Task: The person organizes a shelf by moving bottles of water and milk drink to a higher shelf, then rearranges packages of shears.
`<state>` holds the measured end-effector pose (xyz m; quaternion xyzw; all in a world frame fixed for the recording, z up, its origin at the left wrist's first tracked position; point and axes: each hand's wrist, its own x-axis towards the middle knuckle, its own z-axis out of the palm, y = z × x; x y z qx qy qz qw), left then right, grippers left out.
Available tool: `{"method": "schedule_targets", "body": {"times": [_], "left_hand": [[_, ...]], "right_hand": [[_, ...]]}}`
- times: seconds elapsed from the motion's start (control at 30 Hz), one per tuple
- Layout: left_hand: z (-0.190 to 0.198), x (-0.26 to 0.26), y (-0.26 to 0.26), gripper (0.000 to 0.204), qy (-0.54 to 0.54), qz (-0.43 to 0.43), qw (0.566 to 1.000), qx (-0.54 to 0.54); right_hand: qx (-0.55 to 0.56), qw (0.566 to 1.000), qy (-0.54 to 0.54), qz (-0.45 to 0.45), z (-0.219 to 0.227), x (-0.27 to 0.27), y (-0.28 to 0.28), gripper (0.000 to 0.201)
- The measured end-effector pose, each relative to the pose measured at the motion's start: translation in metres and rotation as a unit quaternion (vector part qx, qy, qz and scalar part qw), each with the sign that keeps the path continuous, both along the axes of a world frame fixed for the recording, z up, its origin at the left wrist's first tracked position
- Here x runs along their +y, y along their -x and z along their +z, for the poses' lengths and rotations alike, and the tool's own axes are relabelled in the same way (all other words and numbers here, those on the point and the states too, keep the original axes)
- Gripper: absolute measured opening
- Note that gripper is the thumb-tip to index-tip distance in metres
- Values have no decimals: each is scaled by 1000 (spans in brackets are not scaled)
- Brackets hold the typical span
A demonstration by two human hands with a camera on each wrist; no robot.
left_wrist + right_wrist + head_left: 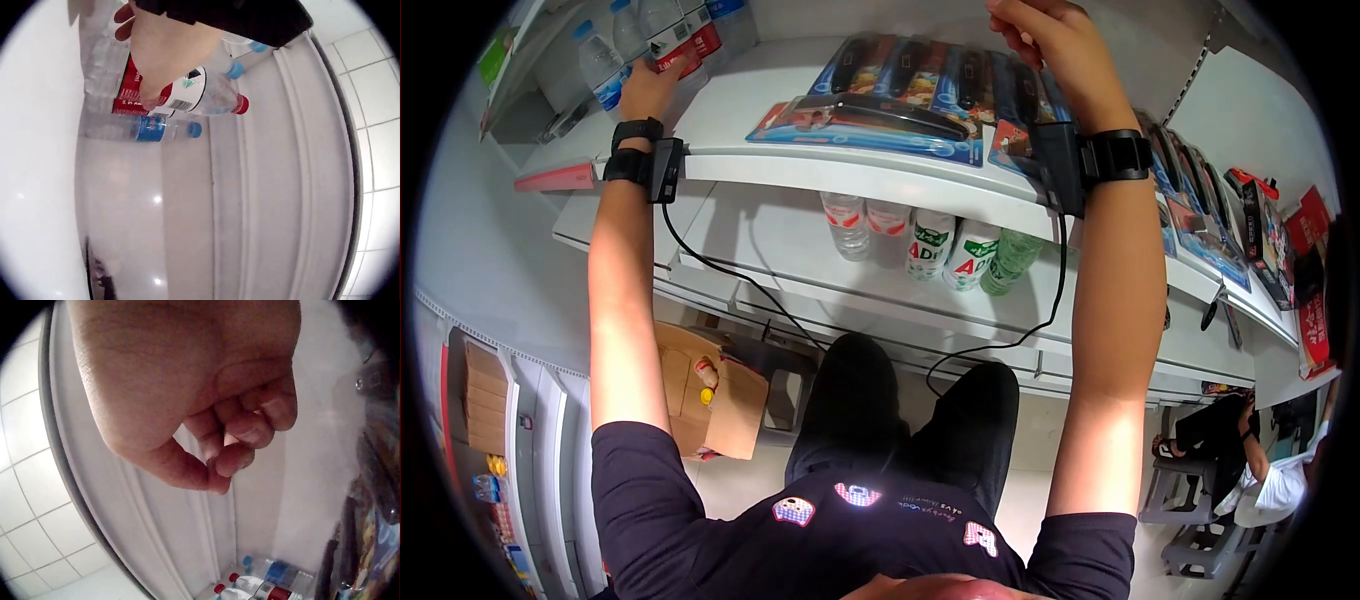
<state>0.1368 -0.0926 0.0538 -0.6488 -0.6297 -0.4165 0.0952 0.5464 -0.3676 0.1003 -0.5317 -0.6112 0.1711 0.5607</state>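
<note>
My left hand (650,92) reaches to the back left of the upper shelf and grips a clear water bottle (215,94) with a red cap and a red-and-white label. Its thumb lies across the label, and other fingertips show on the far side. A blue-capped bottle (150,129) with a blue label stands beside it, and more bottles (600,68) are close by. Raised over the back of the shelf, my right hand (1055,38) holds nothing. Its fingers (250,428) curl loosely, the thumb tip meeting a fingertip. Blister packs (910,75) with long black items lie below that hand.
The white shelf's front edge (800,165) runs across in front of me. Drink bottles (930,245) stand on the lower shelf. A cardboard box (735,410) sits on the floor at left. Another person (1270,485) is near grey stools (1195,550) at right. Cables hang from both wrists.
</note>
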Motion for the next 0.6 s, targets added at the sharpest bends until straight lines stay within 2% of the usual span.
{"method": "schedule_targets", "body": {"times": [0.33,0.57,0.6], "left_hand": [[-5,14,4,79,12,-21,999,-22],[-8,23,8,80,7,-41,998,-38],[-7,22,8,80,32,-29,998,-50]], "right_hand": [[-29,1000,-5,-7,0,-2,2,26],[-9,1000,1,-8,0,-1,2,25],[-44,999,-2,-6,0,-2,1,25]]}}
